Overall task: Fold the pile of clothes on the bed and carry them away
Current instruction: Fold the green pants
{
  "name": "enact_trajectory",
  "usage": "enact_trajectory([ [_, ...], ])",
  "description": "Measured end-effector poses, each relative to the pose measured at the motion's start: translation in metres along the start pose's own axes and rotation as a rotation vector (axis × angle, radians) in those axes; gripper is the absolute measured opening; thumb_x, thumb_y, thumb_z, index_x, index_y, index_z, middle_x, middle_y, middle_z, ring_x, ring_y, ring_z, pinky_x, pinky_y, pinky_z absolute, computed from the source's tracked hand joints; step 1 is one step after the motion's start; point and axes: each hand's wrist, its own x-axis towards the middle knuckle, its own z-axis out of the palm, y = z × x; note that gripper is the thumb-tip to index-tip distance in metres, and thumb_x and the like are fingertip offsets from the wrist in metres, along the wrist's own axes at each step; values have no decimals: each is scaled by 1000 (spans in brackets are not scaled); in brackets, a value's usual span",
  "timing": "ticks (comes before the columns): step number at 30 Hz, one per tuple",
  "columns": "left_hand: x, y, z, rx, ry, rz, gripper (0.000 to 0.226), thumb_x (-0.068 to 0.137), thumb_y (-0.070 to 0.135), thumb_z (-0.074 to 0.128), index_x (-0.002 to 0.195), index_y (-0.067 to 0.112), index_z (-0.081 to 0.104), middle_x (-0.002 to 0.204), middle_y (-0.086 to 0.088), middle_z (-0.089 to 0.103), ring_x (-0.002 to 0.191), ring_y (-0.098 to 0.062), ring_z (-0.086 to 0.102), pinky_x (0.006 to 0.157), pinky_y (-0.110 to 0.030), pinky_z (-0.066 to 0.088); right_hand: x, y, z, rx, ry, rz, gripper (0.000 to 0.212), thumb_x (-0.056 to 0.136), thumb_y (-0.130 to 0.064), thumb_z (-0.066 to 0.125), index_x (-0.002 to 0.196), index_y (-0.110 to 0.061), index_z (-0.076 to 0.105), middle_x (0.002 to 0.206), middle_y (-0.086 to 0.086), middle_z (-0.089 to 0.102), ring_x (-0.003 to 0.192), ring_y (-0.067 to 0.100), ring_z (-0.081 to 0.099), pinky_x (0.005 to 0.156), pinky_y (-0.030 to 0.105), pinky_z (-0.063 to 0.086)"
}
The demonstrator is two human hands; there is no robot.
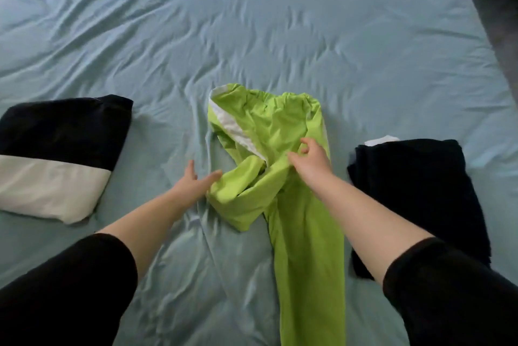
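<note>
You are standing in a bedroom at home: a bed (462, 37) under a wrinkled pale blue sheet (224, 23) fills nearly your whole view. Household clothes lie on it: a folded black-and-white garment (56, 160), a lime-green garment (280, 127) and a dark stack (420, 191).

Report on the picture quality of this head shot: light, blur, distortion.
Head view: the light is dim, flat and bluish, with no glare. Soft shadows lie in the wrinkles of the bed sheet. The wide-angle lens bows the bed's edges towards the corners. The left hand and right hand are slightly motion-blurred. The black pile loses its fold detail in darkness, and the whole frame is soft.
</note>
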Motion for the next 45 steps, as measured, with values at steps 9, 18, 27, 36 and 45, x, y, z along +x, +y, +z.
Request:
enact_trajectory([
  [9,-78,-89,66,-61,87,97,28,75,-6,65,75,22,64,82,-10,66,77,-22,59,74,-32,48,-134,56,85,657,-191,523,42,77,-42,76,110,-22,61,106,-2,71,100,21,66,87,40,54],
  [18,-191,-205,23,-241,24,-296,28,89,-6,61,70,14,65,73,1,73,75,-2,63,66,2,42,-183,117,130,859,-186,905,18,91,-10,51,103,-10,66,81,12,74,73,26,67,55,34,57],
  [27,-118,-185,-25,-6,312,-44,33,98,20,52,130,11,53,131,-10,59,116,-24,55,100,-36,41,-222,159,141,397,-298,859,12,91,-18,61,90,-6,59,59,9,64,43,17,55,45,20,41],
  [36,-136,-193,-8,804,-340,241,30,88,44,54,114,30,55,116,-1,66,105,-25,62,83,-31,47,-253,106,120,579,-230,910,48,87,-61,55,118,-26,47,104,9,62,85,28,68,67,39,59],
  [45,-192,-237,-5,590,-983,205,51,83,45,69,131,28,59,113,1,64,112,-16,60,94,-19,43,-312,91,178,526,-107,719,45,84,-17,73,125,-15,56,107,6,70,93,25,67,75,43,59],
])
